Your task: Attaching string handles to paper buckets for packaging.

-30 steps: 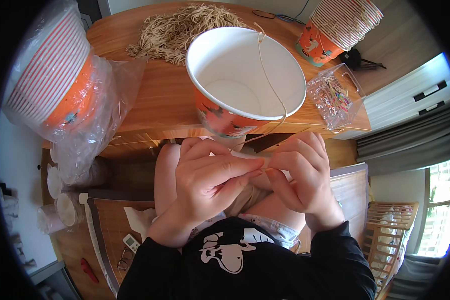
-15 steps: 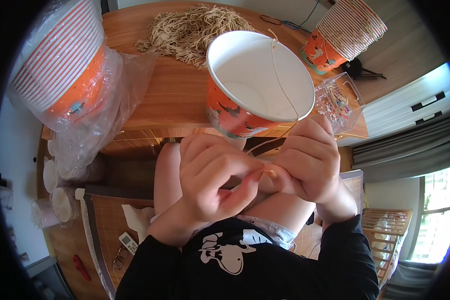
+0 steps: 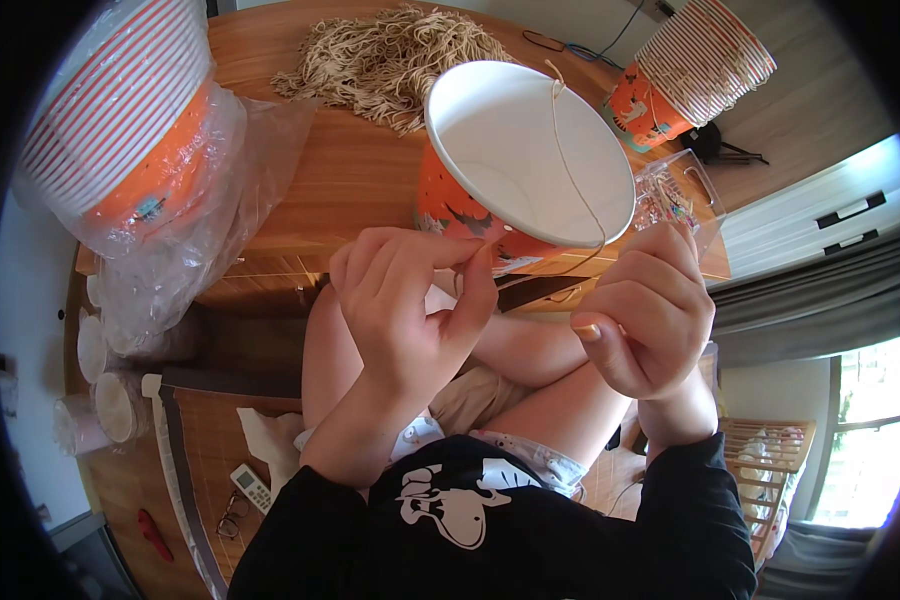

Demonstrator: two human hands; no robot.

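Note:
A large paper bucket [image 3: 450, 200], orange outside and white inside, stands tilted at the desk's front edge. Its mouth faces up and toward me. A thin beige string [image 3: 567, 160] is knotted at the far rim, crosses the mouth and hangs over the near right side, curving toward my left fingers. My left hand [image 3: 405, 310] pinches at the bucket's front wall, beside a small pale hole, with the string's end at its thumb and finger. My right hand [image 3: 655, 310] is closed beside the right rim, thumb bent in; what it holds, if anything, is hidden.
A heap of beige strings [image 3: 390, 65] lies behind the bucket on the wooden desk [image 3: 340, 170]. Plastic-wrapped stacked buckets [image 3: 140, 130] stand at left, another stack [image 3: 670, 90] at back right. A clear box [image 3: 705, 185] of small colourful pieces sits at right.
My hands, together below the bucket before, have parted. The left has risen to the bucket's front wall; the right has moved slightly right. The bucket has shifted a little right.

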